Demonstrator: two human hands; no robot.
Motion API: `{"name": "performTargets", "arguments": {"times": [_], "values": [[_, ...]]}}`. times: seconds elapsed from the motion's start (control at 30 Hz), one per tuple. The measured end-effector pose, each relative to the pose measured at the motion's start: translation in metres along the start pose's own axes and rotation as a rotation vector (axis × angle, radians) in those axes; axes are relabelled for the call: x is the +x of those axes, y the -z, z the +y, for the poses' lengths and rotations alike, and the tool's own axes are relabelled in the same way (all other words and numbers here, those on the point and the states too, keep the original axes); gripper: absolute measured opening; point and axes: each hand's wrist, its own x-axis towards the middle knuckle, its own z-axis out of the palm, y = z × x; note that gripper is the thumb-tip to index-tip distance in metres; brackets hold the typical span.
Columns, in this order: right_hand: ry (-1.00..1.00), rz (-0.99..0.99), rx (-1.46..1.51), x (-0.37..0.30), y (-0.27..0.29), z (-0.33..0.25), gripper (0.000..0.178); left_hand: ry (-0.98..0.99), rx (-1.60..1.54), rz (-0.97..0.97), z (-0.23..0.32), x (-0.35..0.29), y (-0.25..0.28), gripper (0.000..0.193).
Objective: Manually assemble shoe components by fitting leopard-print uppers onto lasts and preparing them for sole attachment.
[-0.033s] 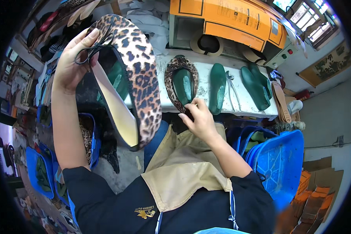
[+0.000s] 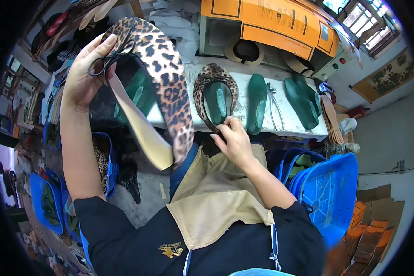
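I count two hands of my own, the left hand (image 2: 89,71) and the right hand (image 2: 235,143), and two leopard-print shoe pieces (image 2: 172,94), one in each. On the counter (image 2: 242,99) I count four green shoe lasts (image 2: 256,105) from the right-hand piece rightward; behind the left-hand piece I see more green, its number unclear. I also count one metal hand tool (image 2: 271,89), one red button (image 2: 342,60) and one green button (image 2: 335,66).

A hand could pass between the long-handled metal pliers (image 2: 272,92) and the paired green shoe lasts (image 2: 301,106) over bare white-topped workbench (image 2: 289,121), while the raised leopard-print fabric shoe (image 2: 170,87) blocks the left and a boxy, orange-cardboard-covered machine (image 2: 276,23) bars the rear.
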Motion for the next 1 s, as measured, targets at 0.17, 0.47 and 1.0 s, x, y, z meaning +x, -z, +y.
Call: {"name": "performTargets", "arguments": {"times": [0.17,0.47,1.0], "values": [[0.098,0.206,0.135,0.011,0.044,-0.02,0.014,0.164,-0.041,0.012,-0.028,-0.007,-0.032,0.03],[-0.196,0.156,0.018,-0.017,0.131,-0.013,0.013,0.36,0.08,-0.428,-0.147,0.06,-0.106,0.037],[-0.1,0.224,-0.311,0.053,0.175,0.125,0.044,-0.284,1.039,-0.299,-0.211,0.12,-0.16,0.047]]}}
